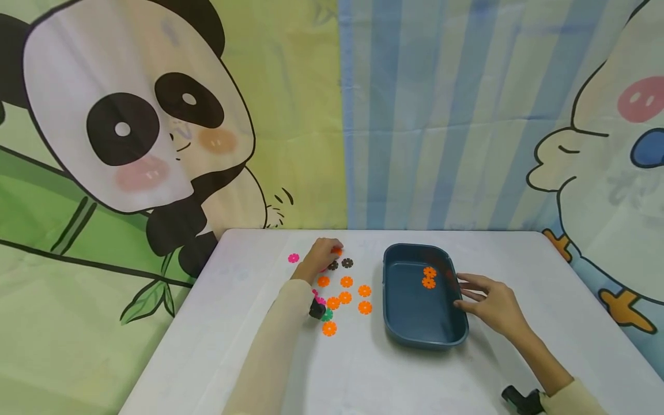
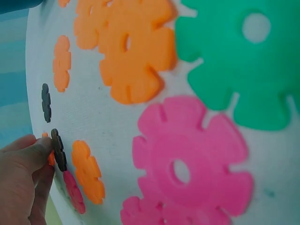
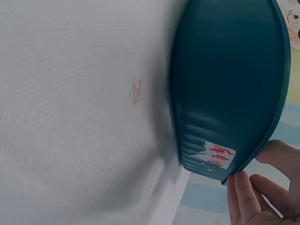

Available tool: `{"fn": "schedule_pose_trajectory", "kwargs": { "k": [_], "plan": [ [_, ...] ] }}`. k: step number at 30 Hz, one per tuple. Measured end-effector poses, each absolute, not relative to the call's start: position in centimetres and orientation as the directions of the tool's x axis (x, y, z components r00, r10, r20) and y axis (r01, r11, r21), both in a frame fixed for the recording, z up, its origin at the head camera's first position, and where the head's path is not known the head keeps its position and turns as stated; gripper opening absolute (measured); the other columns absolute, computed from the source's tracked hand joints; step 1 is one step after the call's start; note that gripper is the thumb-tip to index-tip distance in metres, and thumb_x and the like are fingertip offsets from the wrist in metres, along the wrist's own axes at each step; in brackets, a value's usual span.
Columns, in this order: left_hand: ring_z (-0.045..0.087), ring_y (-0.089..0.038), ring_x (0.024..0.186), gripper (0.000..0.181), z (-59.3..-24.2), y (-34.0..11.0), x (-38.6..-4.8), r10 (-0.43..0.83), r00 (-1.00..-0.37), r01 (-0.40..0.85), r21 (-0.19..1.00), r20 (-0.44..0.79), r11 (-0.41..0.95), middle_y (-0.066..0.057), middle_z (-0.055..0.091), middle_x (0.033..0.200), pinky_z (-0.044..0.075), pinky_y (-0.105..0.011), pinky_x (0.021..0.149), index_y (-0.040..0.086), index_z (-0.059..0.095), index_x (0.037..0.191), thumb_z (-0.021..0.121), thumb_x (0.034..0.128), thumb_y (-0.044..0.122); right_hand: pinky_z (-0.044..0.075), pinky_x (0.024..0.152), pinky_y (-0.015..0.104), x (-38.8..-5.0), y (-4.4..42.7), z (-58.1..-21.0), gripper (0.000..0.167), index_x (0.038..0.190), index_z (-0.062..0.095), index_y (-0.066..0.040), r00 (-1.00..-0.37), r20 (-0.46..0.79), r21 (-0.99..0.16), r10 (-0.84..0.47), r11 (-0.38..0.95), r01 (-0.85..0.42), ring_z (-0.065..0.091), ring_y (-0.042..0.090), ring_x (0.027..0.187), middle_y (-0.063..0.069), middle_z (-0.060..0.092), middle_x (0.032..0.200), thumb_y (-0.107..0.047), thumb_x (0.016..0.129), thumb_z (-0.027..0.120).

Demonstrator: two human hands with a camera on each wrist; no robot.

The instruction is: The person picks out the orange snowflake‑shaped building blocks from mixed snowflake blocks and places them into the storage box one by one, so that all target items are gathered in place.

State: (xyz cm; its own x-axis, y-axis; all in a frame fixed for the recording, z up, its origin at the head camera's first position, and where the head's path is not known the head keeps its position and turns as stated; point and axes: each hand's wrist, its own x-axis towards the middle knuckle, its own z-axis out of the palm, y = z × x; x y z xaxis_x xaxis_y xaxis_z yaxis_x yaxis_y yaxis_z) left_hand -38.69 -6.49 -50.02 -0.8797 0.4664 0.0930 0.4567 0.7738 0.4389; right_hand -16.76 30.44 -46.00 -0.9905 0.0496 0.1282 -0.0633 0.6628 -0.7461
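Observation:
At the far left of the table, my left hand has its thumb and fingertips at an orange snowflake disc, pinching it. A dark brown snowflake disc is right beside those fingertips in the left wrist view, partly over a pink one. My right hand grips the right wall of a blue-grey tray, thumb on the rim and fingers along the outside. Two orange discs lie inside the tray, close together.
Several orange discs lie between my left forearm and the tray. A green disc and pink ones sit partly under the left wrist camera. Another pink disc is at the far left. A printed curtain hangs behind the table.

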Motion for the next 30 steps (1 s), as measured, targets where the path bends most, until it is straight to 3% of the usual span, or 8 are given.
{"fn": "schedule_pose_trajectory", "kwargs": {
  "k": [15,21,30],
  "plan": [
    [0.059,-0.025,0.113,0.030,-48.9,-6.0,-38.7,0.481,-0.842,0.536,0.486,0.246,0.690,-0.011,0.065,0.122,0.045,-0.037,0.101,0.000,0.067,0.121,0.067,0.0913,0.005,0.057,0.072,0.032,-16.7,30.3,-45.7,0.066,0.136,0.054,0.000,-0.990,0.130,-0.733,0.048,0.677,-0.063,0.064,0.040,0.105,0.029,0.060,0.123,-0.010,0.078,0.082],
    [0.063,-0.025,0.105,0.030,-47.6,-4.4,-38.6,0.546,-0.776,0.625,0.492,0.314,0.606,-0.012,0.066,0.117,0.051,-0.035,0.092,0.000,0.066,0.121,0.067,0.0916,0.004,0.058,0.071,0.031,-16.8,30.3,-45.6,0.066,0.136,0.054,0.001,-0.990,0.133,-0.735,0.044,0.675,-0.069,0.064,0.040,0.105,0.030,0.060,0.122,-0.009,0.077,0.082],
    [0.064,-0.021,0.106,0.032,-45.8,-0.8,-36.4,0.632,-0.670,0.736,0.457,0.390,0.499,-0.009,0.067,0.117,0.050,-0.026,0.092,0.000,0.065,0.122,0.068,0.0919,0.010,0.058,0.071,0.031,-16.7,30.2,-45.7,0.065,0.135,0.054,0.001,-0.991,0.125,-0.730,0.049,0.681,-0.059,0.065,0.040,0.104,0.030,0.060,0.121,-0.011,0.077,0.082]
  ]
}}
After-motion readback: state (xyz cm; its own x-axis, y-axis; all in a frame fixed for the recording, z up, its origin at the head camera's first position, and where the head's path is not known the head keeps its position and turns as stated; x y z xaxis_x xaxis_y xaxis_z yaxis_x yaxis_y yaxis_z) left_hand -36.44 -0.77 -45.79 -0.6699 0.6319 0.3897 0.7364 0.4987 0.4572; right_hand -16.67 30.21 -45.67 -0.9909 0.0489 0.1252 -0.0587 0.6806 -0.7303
